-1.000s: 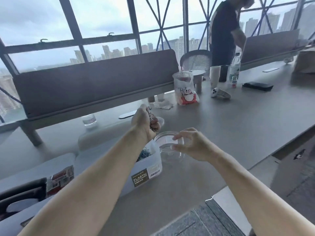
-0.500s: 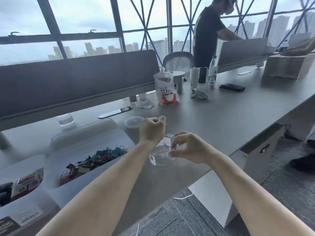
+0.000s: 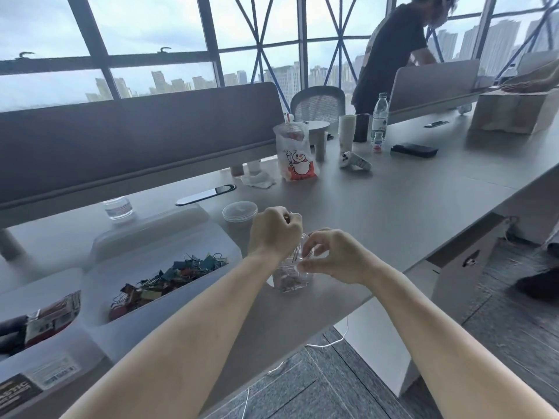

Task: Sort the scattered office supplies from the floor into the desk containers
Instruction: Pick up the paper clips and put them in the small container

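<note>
Clips [image 3: 287, 218] sit gripped in my left hand [image 3: 273, 234], directly above the clear jar [image 3: 292, 278]. My right hand [image 3: 332, 255] pinches its rim.

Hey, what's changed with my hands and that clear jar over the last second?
The left hand, gripping small items, came down from above the clear jar to sit right over its mouth. The right hand kept pinching the jar's rim throughout. The jar, the loose lid behind it and the bin of binder clips stayed where they were on the desk.
</note>
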The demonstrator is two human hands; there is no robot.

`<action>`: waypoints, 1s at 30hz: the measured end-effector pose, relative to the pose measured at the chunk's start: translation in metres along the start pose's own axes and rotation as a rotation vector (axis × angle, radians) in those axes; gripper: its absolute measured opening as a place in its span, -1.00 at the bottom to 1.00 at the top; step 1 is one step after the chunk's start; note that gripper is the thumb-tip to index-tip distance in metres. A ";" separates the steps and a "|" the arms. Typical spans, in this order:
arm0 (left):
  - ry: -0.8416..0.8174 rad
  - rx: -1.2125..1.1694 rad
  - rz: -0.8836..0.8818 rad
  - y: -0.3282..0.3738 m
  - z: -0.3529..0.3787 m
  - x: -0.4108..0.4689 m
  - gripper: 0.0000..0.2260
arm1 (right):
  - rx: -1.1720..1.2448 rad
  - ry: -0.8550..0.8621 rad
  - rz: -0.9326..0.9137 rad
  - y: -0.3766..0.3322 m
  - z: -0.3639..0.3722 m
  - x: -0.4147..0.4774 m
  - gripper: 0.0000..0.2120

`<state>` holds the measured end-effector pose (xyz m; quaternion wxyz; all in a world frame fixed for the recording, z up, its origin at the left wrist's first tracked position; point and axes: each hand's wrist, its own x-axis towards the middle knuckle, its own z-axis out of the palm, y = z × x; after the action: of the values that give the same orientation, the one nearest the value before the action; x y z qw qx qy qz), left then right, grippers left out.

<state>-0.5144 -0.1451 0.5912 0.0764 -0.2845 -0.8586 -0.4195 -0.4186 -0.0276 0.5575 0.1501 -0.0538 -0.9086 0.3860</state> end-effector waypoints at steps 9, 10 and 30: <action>-0.054 0.009 0.035 -0.004 0.000 -0.004 -0.81 | -0.012 0.001 0.032 0.001 0.000 -0.002 -0.72; -0.063 0.017 0.047 -0.005 -0.001 -0.005 -0.81 | -0.014 0.002 0.033 0.001 -0.001 -0.002 -0.72; -0.242 0.162 0.281 -0.018 -0.016 -0.010 -0.71 | 0.018 0.034 0.086 0.007 -0.002 -0.005 -0.45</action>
<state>-0.5177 -0.1701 0.5853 0.0528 -0.4428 -0.8443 -0.2971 -0.4132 -0.0223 0.5530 0.1494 -0.0980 -0.8992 0.3995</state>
